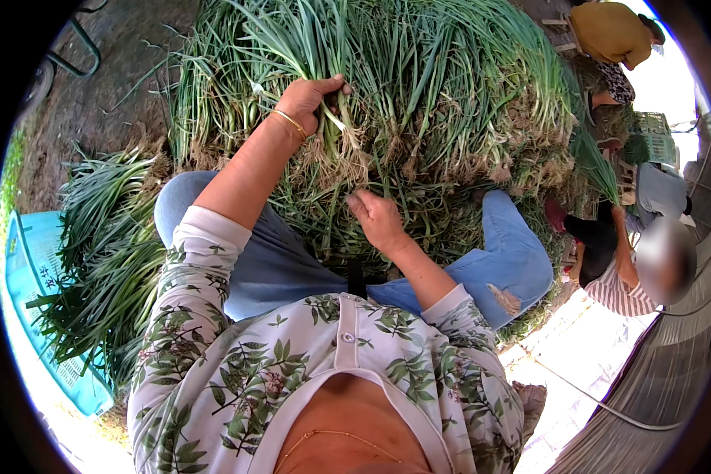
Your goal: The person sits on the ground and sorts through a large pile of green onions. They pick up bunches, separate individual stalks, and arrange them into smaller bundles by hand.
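My left hand [317, 106] is closed around a small bunch of scallions [320, 50]. Their green leaves point away from me and the pale roots hang towards my lap. Just below those roots is my right hand [379, 222], fingers curled in, with nothing visible in its grip. It sits over loose stripped leaves [314, 219] between my knees. Beyond both hands spreads a large heap of scallions [450, 77] with soil-covered roots facing me. By my left knee lies another pile of scallions [118, 237], more neatly laid.
A turquoise plastic crate [32, 249] bearing writing stands at far left, partly under the left pile. On the right, a person in a striped top [619, 290] holds scallions, with two other people behind. A green crate [652, 139] stands near them. Bare soil [130, 65] lies upper left.
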Demonstrator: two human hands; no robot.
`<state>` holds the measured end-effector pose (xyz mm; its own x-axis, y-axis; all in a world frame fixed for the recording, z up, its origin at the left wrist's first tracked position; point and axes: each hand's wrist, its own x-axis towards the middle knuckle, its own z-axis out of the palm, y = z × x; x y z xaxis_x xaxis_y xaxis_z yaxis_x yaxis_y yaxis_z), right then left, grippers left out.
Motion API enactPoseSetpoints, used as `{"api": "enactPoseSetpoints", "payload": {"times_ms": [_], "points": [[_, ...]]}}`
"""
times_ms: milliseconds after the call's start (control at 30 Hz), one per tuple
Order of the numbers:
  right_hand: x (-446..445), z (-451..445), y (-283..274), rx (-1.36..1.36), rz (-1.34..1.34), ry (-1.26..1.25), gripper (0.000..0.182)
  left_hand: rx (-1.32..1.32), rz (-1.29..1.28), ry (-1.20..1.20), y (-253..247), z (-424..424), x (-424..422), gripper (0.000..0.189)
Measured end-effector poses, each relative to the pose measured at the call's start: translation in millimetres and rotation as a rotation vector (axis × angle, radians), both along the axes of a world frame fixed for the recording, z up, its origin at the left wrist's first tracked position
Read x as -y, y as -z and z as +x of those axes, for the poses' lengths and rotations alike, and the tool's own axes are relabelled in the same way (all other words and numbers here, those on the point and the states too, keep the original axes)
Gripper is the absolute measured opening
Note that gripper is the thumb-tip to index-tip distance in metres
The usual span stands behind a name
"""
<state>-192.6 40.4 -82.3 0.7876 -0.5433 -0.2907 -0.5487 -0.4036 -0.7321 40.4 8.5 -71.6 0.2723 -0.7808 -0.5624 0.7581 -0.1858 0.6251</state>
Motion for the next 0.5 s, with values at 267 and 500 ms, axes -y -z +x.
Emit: {"api": "enactPoseSetpoints", "payload": {"times_ms": [267, 500], "points": [[53.6, 2.5, -1.9, 0.106, 0.301, 0.441, 0.031, -0.034, -0.086, 0.142, -3.5, 0.8, 0.3, 0.013], [86.8, 67.1, -29.1, 0.508, 0.684, 0.373, 0.023, -0.029, -0.091, 0.194, -7.4, -1.5, 4.0, 0.012]]}}
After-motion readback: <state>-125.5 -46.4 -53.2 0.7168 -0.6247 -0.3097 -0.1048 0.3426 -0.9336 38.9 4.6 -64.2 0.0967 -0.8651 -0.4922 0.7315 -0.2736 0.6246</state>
